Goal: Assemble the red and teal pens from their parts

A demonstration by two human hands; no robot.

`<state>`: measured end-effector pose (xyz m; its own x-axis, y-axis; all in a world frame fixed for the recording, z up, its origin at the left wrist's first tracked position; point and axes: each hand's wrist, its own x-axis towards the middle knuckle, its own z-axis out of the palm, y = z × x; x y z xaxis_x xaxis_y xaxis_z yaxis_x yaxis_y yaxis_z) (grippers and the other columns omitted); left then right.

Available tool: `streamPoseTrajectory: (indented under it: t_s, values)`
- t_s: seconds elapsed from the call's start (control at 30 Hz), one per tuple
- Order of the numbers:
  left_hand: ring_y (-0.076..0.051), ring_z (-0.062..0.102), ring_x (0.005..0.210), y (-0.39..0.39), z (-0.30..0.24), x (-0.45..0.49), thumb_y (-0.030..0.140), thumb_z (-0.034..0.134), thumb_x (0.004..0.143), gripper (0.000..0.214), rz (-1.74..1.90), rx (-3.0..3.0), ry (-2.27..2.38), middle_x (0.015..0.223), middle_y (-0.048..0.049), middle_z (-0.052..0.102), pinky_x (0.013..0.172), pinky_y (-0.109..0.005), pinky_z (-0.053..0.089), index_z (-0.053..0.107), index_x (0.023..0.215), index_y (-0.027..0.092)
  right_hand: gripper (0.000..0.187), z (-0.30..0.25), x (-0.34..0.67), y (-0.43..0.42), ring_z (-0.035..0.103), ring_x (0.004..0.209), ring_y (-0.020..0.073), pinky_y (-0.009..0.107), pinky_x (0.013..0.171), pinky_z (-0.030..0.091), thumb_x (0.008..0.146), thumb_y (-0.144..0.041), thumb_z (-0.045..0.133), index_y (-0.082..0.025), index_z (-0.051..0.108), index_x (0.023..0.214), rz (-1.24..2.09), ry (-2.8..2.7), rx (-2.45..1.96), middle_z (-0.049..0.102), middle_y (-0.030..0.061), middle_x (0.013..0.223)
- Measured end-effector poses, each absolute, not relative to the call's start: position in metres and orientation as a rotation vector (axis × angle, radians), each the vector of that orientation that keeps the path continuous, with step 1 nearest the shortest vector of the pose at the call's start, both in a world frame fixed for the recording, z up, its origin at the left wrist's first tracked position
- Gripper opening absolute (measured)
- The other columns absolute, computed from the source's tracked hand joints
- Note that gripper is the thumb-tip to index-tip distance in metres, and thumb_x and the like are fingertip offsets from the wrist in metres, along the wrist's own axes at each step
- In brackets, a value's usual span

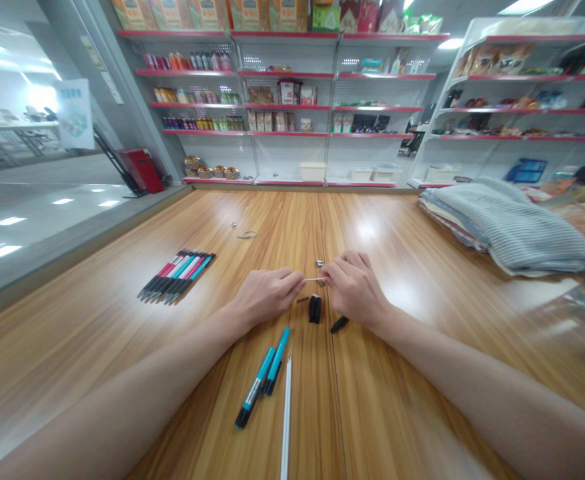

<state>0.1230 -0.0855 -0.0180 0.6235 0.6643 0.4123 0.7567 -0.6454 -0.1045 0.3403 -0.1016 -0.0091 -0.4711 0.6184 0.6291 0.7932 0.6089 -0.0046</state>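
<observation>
My left hand (268,293) and my right hand (353,285) meet over the middle of the wooden table (122,333). Both pinch the ends of a thin pale rod (314,279), which looks like a pen refill and lies level between them. Just below the hands lie two short black pen parts (315,309) and a black tip piece (339,325). A small metal piece (319,263) rests just beyond the rod. Nearer to me lie two teal-and-black pens (265,375) and a long white rod (285,417).
A row of several red and teal pens (177,276) lies to the left. A small ring and spring (245,233) sit farther back. Folded striped cloth (507,223) is piled at the right. Store shelves (292,107) with goods stand behind the table.
</observation>
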Motion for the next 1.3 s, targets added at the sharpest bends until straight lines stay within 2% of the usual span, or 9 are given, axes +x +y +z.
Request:
streamPoseTrajectory:
  t_s: [0.2, 0.37, 0.57, 0.67, 0.83, 1.0, 1.13, 1.23, 1.3]
  values:
    - [-0.012, 0.057, 0.066, -0.089, -0.019, 0.127, 0.039, 0.031, 0.097, 0.034, -0.537, -2.635, -1.089, 0.079, -0.0023, 0.064, 0.052, -0.025, 0.029, 0.060, 0.091, 0.022, 0.014, -0.009, 0.335, -0.106, 0.047, 0.088, 0.0213, 0.038, 0.082, 0.030, 0.093, -0.023, 0.048, -0.019, 0.060, 0.089, -0.319, -2.283, -0.979, 0.062, 0.0054, 0.082]
    - [-0.012, 0.057, 0.065, -0.088, -0.018, 0.126, 0.038, 0.031, 0.097, 0.032, -0.564, -2.615, -1.127, 0.079, -0.0018, 0.064, 0.052, -0.025, 0.029, 0.059, 0.093, 0.023, 0.015, -0.009, 0.337, -0.107, 0.048, 0.091, 0.0232, 0.039, 0.084, 0.032, 0.088, -0.022, 0.052, -0.018, 0.060, 0.099, -0.244, -2.211, -1.016, 0.063, 0.0069, 0.090]
    - [-0.013, 0.057, 0.067, -0.087, -0.019, 0.125, 0.039, 0.032, 0.097, 0.032, -0.582, -2.594, -1.153, 0.078, -0.0015, 0.063, 0.053, -0.026, 0.029, 0.058, 0.090, 0.022, 0.012, -0.013, 0.340, -0.103, 0.049, 0.087, 0.0217, 0.038, 0.081, 0.033, 0.089, -0.022, 0.050, -0.018, 0.060, 0.084, -0.212, -2.153, -1.036, 0.063, 0.0059, 0.082]
    - [-0.013, 0.058, 0.068, -0.089, -0.018, 0.126, 0.039, 0.032, 0.097, 0.032, -0.554, -2.619, -1.104, 0.081, -0.0018, 0.065, 0.053, -0.025, 0.030, 0.058, 0.091, 0.022, 0.015, -0.015, 0.338, -0.103, 0.049, 0.086, 0.0207, 0.037, 0.082, 0.034, 0.091, -0.025, 0.050, -0.019, 0.062, 0.082, -0.211, -2.197, -0.969, 0.063, 0.0049, 0.079]
    - [-0.013, 0.060, 0.071, -0.091, -0.017, 0.127, 0.037, 0.030, 0.098, 0.029, -0.483, -2.619, -1.017, 0.083, -0.0013, 0.065, 0.053, -0.025, 0.028, 0.056, 0.103, 0.025, 0.018, -0.018, 0.339, -0.101, 0.048, 0.082, 0.0189, 0.036, 0.080, 0.034, 0.092, -0.027, 0.052, -0.020, 0.065, 0.082, -0.216, -2.225, -0.917, 0.064, 0.0033, 0.075]
    - [-0.013, 0.058, 0.065, -0.091, -0.015, 0.127, 0.039, 0.030, 0.098, 0.028, -0.389, -2.593, -1.023, 0.078, 0.0002, 0.063, 0.050, -0.027, 0.023, 0.055, 0.097, 0.025, 0.020, -0.019, 0.340, -0.099, 0.049, 0.080, 0.0183, 0.036, 0.080, 0.035, 0.092, -0.030, 0.052, -0.020, 0.066, 0.081, -0.226, -2.239, -0.928, 0.065, 0.0028, 0.075]
    - [-0.014, 0.059, 0.068, -0.090, -0.013, 0.128, 0.037, 0.026, 0.098, 0.030, -0.389, -2.602, -1.138, 0.082, 0.0002, 0.064, 0.051, -0.027, 0.024, 0.053, 0.092, 0.024, 0.017, -0.019, 0.336, -0.099, 0.052, 0.086, 0.0207, 0.037, 0.083, 0.036, 0.091, -0.030, 0.053, -0.019, 0.065, 0.095, -0.207, -2.196, -1.015, 0.066, 0.0051, 0.083]
    - [-0.015, 0.061, 0.069, -0.088, -0.013, 0.128, 0.039, 0.025, 0.099, 0.031, -0.408, -2.556, -1.282, 0.083, -0.0002, 0.065, 0.052, -0.027, 0.025, 0.051, 0.092, 0.023, 0.027, -0.019, 0.336, -0.098, 0.053, 0.091, 0.0237, 0.039, 0.084, 0.037, 0.087, -0.029, 0.057, -0.016, 0.059, 0.111, -0.165, -2.077, -1.112, 0.065, 0.0079, 0.091]
    - [-0.016, 0.062, 0.071, -0.085, -0.015, 0.128, 0.038, 0.025, 0.098, 0.031, -0.428, -2.519, -1.387, 0.082, -0.0003, 0.065, 0.053, -0.028, 0.026, 0.050, 0.090, 0.023, 0.026, -0.017, 0.337, -0.099, 0.053, 0.091, 0.0242, 0.040, 0.084, 0.037, 0.085, -0.027, 0.058, -0.015, 0.059, 0.107, -0.133, -2.067, -1.119, 0.064, 0.0085, 0.091]
